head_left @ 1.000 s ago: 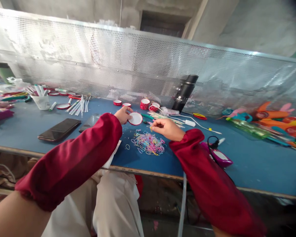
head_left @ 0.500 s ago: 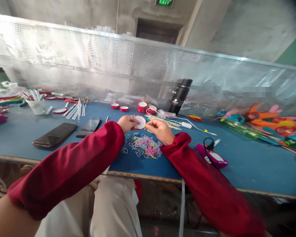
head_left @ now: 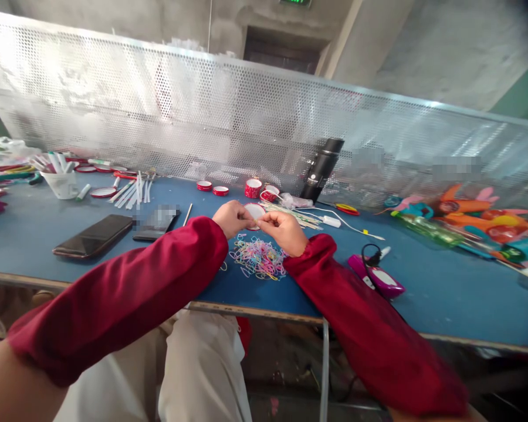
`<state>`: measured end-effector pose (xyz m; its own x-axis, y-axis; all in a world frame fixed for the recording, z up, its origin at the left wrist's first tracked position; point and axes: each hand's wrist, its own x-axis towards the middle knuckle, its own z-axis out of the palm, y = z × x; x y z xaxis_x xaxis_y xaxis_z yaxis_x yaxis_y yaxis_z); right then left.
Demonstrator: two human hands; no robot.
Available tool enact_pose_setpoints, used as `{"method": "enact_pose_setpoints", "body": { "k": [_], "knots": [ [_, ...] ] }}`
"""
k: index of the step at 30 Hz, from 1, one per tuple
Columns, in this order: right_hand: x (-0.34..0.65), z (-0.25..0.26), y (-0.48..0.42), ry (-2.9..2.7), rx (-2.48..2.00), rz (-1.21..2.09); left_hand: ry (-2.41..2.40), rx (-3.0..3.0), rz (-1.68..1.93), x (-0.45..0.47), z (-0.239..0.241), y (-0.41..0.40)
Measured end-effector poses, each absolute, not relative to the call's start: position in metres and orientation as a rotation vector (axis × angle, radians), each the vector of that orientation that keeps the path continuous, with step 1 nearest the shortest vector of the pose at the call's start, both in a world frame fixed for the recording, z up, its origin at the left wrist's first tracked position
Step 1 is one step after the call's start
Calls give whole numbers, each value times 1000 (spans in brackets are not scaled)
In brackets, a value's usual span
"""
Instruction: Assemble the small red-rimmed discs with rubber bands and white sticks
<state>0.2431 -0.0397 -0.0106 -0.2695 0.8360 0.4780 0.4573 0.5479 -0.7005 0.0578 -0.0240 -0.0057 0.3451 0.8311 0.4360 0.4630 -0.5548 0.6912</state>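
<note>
In the middle of the table, my left hand (head_left: 234,220) is closed in a pinch at the lower edge of a white disc with a thin red rim (head_left: 254,209). My right hand (head_left: 287,231) is closed too, thumb and forefinger pinching a small yellowish rubber band (head_left: 257,222), mostly hidden by the fingers. The fingertips of both hands meet in front of the disc. Just below them lies a loose heap of small coloured rubber bands (head_left: 260,258). Dark red sleeves cover both forearms.
Two phones (head_left: 93,235) lie left of my hands, near a cup of markers (head_left: 60,184). Behind are red tins (head_left: 252,187), thin sticks (head_left: 297,215) and a black bottle (head_left: 322,170). A purple device (head_left: 377,275) and orange balloons (head_left: 475,205) lie right. A perforated metal screen (head_left: 264,126) borders the table.
My left fingers have moved right to meet my right fingertips. The white disc has shifted slightly up and right, its lower part now behind the fingers. The view has tilted down a little.
</note>
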Motion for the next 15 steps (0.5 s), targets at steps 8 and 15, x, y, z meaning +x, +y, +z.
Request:
{"method": "enact_pose_setpoints", "body": {
  "k": [8, 15],
  "knots": [
    [241, -10, -41, -1871, -976, 717, 1297, 2161, 1168, 58, -4, -28],
    [236, 10, -68, -1913, -622, 1067, 1419, 2120, 1217, 50, -10, -11]
  ]
}}
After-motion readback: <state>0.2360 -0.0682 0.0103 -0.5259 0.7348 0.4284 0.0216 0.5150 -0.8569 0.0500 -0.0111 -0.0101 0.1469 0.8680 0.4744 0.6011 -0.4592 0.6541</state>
